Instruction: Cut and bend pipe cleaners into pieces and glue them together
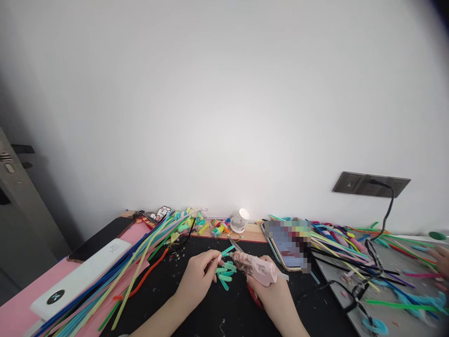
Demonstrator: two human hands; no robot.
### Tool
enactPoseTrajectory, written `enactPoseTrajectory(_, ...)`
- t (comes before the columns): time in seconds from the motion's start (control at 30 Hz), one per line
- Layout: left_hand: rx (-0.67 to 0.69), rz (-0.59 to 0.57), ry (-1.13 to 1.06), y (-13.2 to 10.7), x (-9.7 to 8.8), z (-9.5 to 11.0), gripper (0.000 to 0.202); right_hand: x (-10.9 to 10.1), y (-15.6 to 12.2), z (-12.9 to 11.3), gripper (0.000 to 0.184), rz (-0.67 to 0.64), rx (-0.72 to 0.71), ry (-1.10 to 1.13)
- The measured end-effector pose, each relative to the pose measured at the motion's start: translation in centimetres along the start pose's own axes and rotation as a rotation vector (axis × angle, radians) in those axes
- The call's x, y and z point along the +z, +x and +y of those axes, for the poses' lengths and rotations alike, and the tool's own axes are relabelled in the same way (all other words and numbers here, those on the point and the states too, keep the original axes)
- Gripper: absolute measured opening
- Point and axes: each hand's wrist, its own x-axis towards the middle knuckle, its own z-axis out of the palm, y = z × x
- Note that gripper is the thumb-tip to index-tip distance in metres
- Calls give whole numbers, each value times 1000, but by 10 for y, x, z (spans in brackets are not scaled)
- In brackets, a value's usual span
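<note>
My left hand (199,276) is closed in a pinch on a small bunch of teal pipe-cleaner pieces (225,273), held just above the black mat (210,313). My right hand (268,285) is wrapped around a pink hot glue gun (257,268). The gun's nozzle points left and touches the teal pieces. A translucent glue stick pokes out of the gun's back end on the right.
Long coloured pipe cleaners (133,267) lie across the left of the desk beside a white power bank (79,278). A phone (289,243) leans at the back. More pipe cleaners and a black cable (368,262) cover the right side, where another person's hand (441,260) shows. A small white cup (240,220) stands by the wall.
</note>
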Motion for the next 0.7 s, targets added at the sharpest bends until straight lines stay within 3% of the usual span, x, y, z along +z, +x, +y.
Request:
enactPoseTrajectory(0.33,4,7,7,-1,-1,1,26,2,1,7,14,133,-39,-17)
enactPoseTrajectory(0.53,-20,27,17,-1,-2,0,26,-1,0,4,14,116,-7,-21)
enactPoseTrajectory(0.7,-29,26,32,-1,-1,1,27,2,-2,4,13,79,-60,-24)
